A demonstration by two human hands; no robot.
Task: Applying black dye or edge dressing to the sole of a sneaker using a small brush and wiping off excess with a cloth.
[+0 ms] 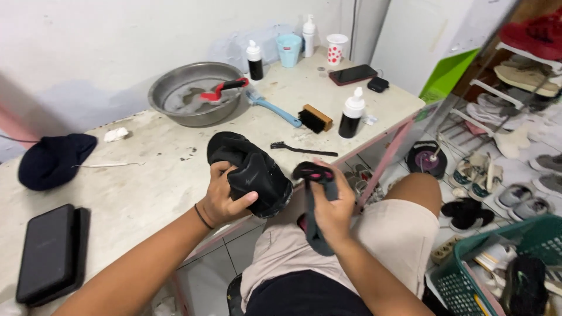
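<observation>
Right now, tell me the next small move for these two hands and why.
Probably bring the right hand with its dark cloth across onto the black shoe. The left hand already grips the shoe at the table edge, while the cloth's bunched end hangs just beside the shoe, apparently not touching it.

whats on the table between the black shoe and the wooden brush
In the head view, a thin black brush lies on the table between the black shoe and the wooden brush.

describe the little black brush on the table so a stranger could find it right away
Start at the steel basin on the table, then move right past the blue-handled brush to the wooden block brush. Just below lies the black brush: thin as a toothbrush, all black, unlike its bigger neighbours.
</observation>
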